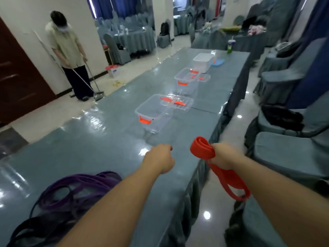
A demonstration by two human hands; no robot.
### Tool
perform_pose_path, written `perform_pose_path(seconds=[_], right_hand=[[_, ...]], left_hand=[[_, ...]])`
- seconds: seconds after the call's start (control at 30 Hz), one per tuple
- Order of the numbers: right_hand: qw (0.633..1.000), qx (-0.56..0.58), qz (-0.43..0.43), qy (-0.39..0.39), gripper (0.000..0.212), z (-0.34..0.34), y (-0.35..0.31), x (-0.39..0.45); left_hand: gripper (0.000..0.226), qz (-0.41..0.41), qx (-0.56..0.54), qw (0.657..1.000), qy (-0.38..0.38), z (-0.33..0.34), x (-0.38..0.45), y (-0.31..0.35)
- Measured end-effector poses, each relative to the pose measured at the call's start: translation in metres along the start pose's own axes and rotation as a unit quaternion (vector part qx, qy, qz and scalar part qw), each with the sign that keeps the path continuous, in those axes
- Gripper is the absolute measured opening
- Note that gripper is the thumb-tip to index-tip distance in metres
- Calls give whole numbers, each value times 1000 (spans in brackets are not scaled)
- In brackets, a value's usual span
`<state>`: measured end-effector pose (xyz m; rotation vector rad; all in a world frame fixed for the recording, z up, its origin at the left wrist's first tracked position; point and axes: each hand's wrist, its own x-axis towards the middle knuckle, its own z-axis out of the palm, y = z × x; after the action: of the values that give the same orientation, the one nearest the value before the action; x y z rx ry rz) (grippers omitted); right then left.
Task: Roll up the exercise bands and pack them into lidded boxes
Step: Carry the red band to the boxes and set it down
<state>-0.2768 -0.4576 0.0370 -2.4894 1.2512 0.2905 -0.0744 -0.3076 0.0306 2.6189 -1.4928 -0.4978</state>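
Right hand (222, 154) grips a half-rolled rubbery red band (201, 147); left hand (160, 159) fisted, empty.

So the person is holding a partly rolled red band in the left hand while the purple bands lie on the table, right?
Not quite: the head view shows the red band, partly rolled with a loop hanging down, gripped in the right hand. The left hand holds nothing. The purple bands do lie on the table.
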Motion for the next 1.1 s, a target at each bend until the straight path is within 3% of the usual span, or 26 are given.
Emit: perform_pose_path(seconds=[0.17, 0.5, 0.8, 1.1], right_hand=[[999, 44, 30, -12, 24, -14, 96, 38], [991, 78, 105, -19, 19, -49, 216, 61], [982, 105, 156, -1, 22, -76, 287, 135], [979, 74, 189, 28, 30, -153, 330, 260]], left_hand=[[53, 46, 25, 999, -1, 1, 58, 87], [48, 100, 47, 993, -27, 17, 151, 232], [50, 159, 68, 983, -54, 26, 259, 304], [39, 176, 44, 981, -71, 9, 409, 332]])
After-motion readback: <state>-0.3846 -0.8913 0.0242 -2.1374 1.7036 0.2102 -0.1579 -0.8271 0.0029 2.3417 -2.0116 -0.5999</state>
